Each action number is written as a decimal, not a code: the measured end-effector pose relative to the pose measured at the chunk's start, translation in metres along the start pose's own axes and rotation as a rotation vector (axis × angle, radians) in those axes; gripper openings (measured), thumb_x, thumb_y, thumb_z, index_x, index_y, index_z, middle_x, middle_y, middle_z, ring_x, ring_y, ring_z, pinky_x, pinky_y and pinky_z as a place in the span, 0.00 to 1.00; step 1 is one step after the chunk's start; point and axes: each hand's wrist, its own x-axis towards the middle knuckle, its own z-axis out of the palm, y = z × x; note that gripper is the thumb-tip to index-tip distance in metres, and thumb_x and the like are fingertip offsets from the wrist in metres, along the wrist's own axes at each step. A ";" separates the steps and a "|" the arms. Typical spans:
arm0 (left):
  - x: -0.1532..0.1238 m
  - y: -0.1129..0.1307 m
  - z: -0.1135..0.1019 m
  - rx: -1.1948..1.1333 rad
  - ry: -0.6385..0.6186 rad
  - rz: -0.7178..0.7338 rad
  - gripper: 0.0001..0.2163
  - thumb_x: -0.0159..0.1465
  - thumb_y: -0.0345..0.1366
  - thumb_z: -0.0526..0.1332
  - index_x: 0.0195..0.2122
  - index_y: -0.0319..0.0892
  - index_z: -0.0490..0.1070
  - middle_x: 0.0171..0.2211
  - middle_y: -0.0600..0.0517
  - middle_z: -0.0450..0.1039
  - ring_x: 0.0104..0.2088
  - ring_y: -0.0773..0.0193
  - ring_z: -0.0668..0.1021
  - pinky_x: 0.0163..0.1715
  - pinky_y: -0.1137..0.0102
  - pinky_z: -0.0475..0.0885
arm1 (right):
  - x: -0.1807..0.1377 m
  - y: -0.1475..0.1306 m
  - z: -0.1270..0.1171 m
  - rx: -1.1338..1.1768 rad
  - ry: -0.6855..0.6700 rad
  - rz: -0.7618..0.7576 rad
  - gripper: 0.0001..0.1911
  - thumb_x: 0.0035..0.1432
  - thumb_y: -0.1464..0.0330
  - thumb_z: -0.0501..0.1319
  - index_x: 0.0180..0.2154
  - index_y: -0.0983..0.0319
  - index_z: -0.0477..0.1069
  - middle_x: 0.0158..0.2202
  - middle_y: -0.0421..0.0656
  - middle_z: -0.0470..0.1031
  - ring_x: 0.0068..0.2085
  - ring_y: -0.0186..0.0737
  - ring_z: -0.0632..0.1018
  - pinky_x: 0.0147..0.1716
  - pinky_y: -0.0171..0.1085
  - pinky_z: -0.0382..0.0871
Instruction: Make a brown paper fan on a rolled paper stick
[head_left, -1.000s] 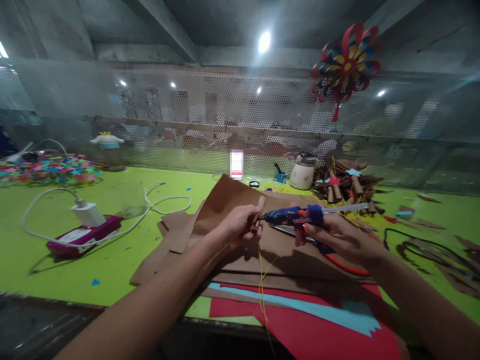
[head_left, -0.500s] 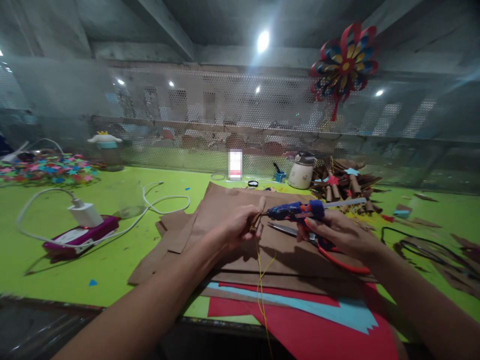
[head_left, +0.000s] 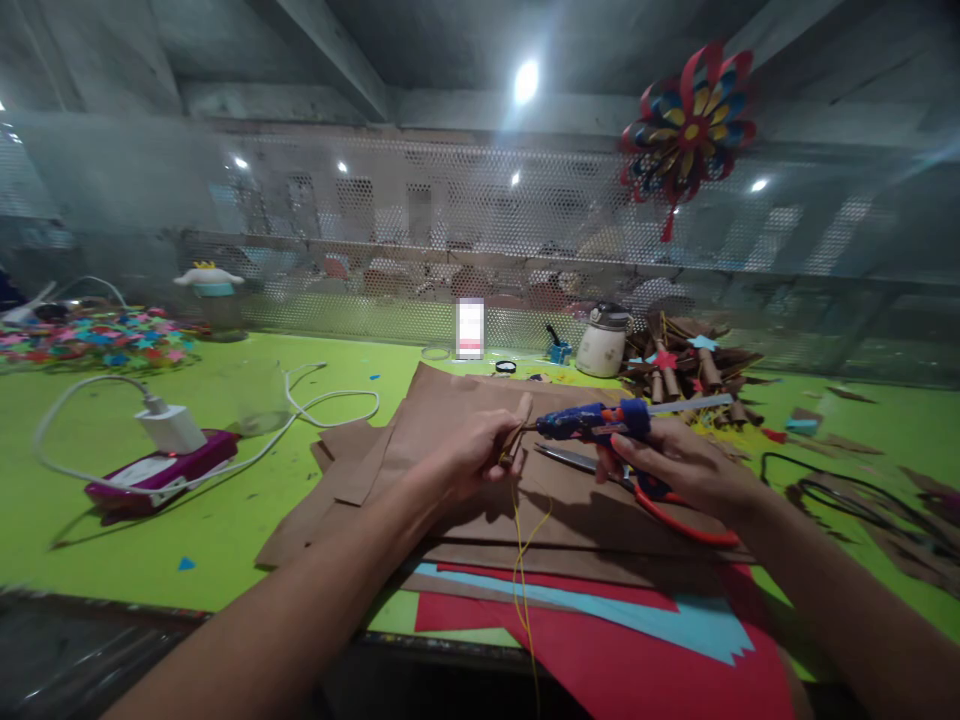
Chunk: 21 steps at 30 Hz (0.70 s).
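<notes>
Far left: a heap of coloured paper stars (head_left: 90, 335) is lying at the back of the green table (head_left: 225, 530).
Left: a white charger (head_left: 171, 428) is sitting on a pink device (head_left: 161, 470), and its white cable (head_left: 330, 405) is looping toward the middle.
Centre: brown paper sheets (head_left: 360, 470) are lying spread under both hands.
Left hand: the left hand (head_left: 472, 450) is hovering just above the sheets, thumb and fingers pinching a small brown paper piece (head_left: 516, 437).
String: a yellow string (head_left: 521, 560) is hanging from that pinch, down past the table's near edge.
Glue gun: the blue glue gun (head_left: 600, 422) is lying just right of the pinched piece, its long axis running left to right and nearly level. Its nozzle is pointing left, the tip meeting or almost meeting the piece, and a clear glue stick (head_left: 690, 404) is jutting out of its back to the right.
Right hand: the right hand (head_left: 675, 465) is wrapping closed around the gun's grip.
Nearness: the left hand is holding the piece, and the right hand is reaching it only through the gun.
Below: red-handled scissors (head_left: 675, 520) are lying under the right hand.
Near edge: red paper (head_left: 600, 660) is lying under a blue strip (head_left: 675, 620).
Right: a white jar (head_left: 604, 345) is standing beside a heap of brown paper rolls (head_left: 690, 365).
Upper right: a paper pinwheel (head_left: 686, 115) is hanging overhead.
</notes>
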 end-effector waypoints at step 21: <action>0.005 -0.006 -0.004 -0.010 -0.011 -0.016 0.11 0.59 0.38 0.52 0.22 0.39 0.64 0.13 0.53 0.64 0.10 0.74 0.61 0.09 0.77 0.45 | -0.006 -0.003 -0.001 -0.049 -0.027 -0.031 0.22 0.62 0.56 0.49 0.28 0.63 0.72 0.27 0.42 0.71 0.26 0.33 0.67 0.25 0.33 0.58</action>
